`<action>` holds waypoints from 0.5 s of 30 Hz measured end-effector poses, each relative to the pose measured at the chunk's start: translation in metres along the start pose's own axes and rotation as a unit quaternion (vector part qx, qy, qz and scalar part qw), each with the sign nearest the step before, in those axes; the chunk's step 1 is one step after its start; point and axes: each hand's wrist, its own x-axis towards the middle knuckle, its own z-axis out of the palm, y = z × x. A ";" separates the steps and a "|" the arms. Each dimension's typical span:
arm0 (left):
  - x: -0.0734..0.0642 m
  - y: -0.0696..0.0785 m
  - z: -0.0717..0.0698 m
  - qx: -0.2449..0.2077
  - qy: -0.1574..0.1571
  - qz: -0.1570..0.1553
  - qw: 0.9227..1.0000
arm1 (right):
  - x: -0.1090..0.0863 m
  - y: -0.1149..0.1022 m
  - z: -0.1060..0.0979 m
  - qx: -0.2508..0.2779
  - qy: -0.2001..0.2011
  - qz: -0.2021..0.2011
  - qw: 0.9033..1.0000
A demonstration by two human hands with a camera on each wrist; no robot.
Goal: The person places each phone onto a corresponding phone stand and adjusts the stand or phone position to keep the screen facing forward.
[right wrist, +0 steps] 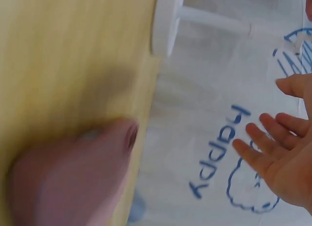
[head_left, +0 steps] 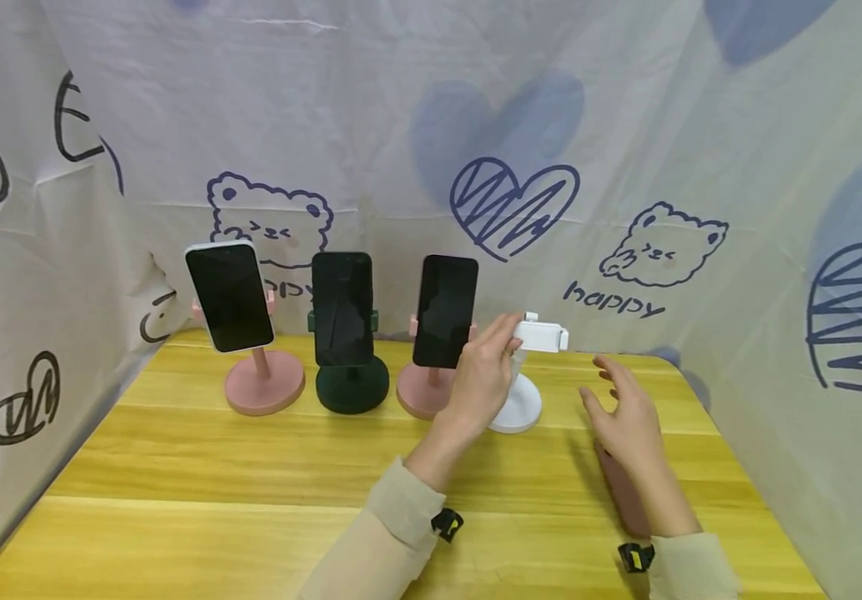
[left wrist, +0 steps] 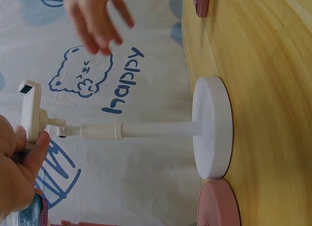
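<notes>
My left hand (head_left: 482,375) pinches the near end of the clamp (head_left: 541,337) on a white phone stand, thumb and fingers at its edge in the left wrist view. The stand's round white base (left wrist: 212,128) rests on the table, and its post (left wrist: 161,129) rises to the clamp, which holds no phone. My right hand (head_left: 628,421) hovers to the right of the stand with fingers spread and nothing in them. Below it, a dusty pink, phone-like slab (right wrist: 78,177) with a dark cutout near one end lies on the table, partly hidden by the right forearm in the head view.
Left of the white stand, a row holds a pink stand (head_left: 264,383) with a white-edged phone (head_left: 230,296), a dark green stand (head_left: 352,386) with a black phone (head_left: 343,308), and another pink stand (head_left: 416,392) with a dark phone (head_left: 445,310). A printed cloth (head_left: 393,150) hangs behind the wooden table (head_left: 213,475).
</notes>
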 end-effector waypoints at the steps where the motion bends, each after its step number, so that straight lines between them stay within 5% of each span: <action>1: 0.000 0.000 0.000 0.000 -0.002 -0.001 1.000 | -0.005 0.003 -0.004 -0.015 -0.008 0.010 1.000; 6: -0.001 0.001 0.000 0.000 -0.005 -0.002 1.000 | -0.026 0.019 -0.020 -0.083 -0.086 0.072 0.990; 15: 0.000 0.004 -0.001 0.012 -0.019 -0.026 0.999 | -0.044 0.043 -0.028 -0.170 -0.232 0.131 0.949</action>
